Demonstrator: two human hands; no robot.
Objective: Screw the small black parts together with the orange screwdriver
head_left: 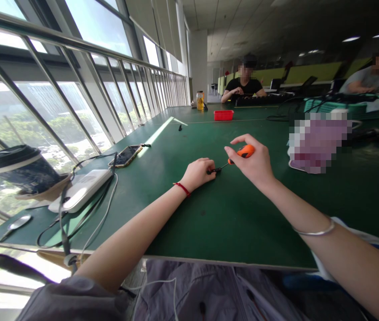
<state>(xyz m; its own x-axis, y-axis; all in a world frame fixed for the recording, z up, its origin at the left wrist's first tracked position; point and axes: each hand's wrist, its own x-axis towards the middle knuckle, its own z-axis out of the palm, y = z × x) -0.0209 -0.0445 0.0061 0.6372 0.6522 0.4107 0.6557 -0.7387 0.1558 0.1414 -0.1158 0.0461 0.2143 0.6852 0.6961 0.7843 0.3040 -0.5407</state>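
Note:
My left hand (199, 173), with a red string at the wrist, pinches a small black part (216, 170) against the green tabletop. An orange and black screwdriver (245, 151) slants down from my right hand (258, 162), its thin shaft reaching the black part. The thumb and index finger of that hand are spread apart, and the handle lies across the palm side, where the other fingers are mostly hidden. Whether the tip sits in a screw is too small to tell. A metal bangle circles my right wrist.
A phone (127, 156), a white power bank with cables (84, 191) and a lidded cup (20, 171) line the left edge by the railing. Farther off are a black bit (180, 128), a red tray (223, 115), a jar (199, 100) and a teal basket (360, 106). Two people sit beyond.

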